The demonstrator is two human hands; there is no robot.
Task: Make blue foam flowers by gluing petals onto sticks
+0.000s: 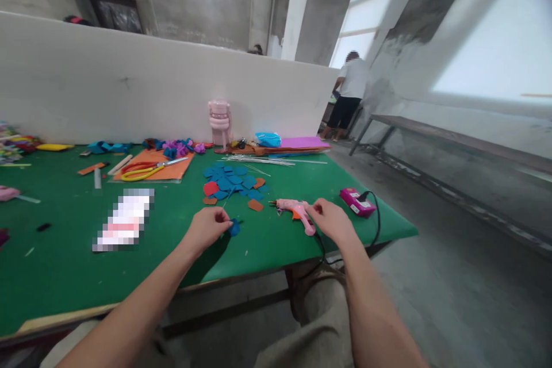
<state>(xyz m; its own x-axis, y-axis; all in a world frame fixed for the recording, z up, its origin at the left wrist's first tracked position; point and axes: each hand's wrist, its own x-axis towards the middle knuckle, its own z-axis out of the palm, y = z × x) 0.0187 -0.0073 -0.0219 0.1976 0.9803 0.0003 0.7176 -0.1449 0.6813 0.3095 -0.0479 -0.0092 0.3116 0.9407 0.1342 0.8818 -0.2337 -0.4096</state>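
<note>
My left hand [209, 229] is closed in a pinch on a small blue felt piece [234, 227] with a thin stem, just above the table. My right hand [331, 219] has its fingers curled at the back of a pink glue gun [293, 207] with an orange trigger. The gun's nozzle points left, toward a loose pile of blue felt petals [224, 178]. A red felt piece [211, 188] and several brown ones, such as this brown petal [256, 205], lie among and beside them.
A magenta power box [357, 202] with a black cable sits at the right. Scissors [144, 169] lie on orange sheets [179, 171]. Thin wires [259, 159], a pink bottle-shaped item [219, 123] and a blurred-out phone-like object [125, 219] are on the green table [172, 270]. A person [351, 83] stands far right.
</note>
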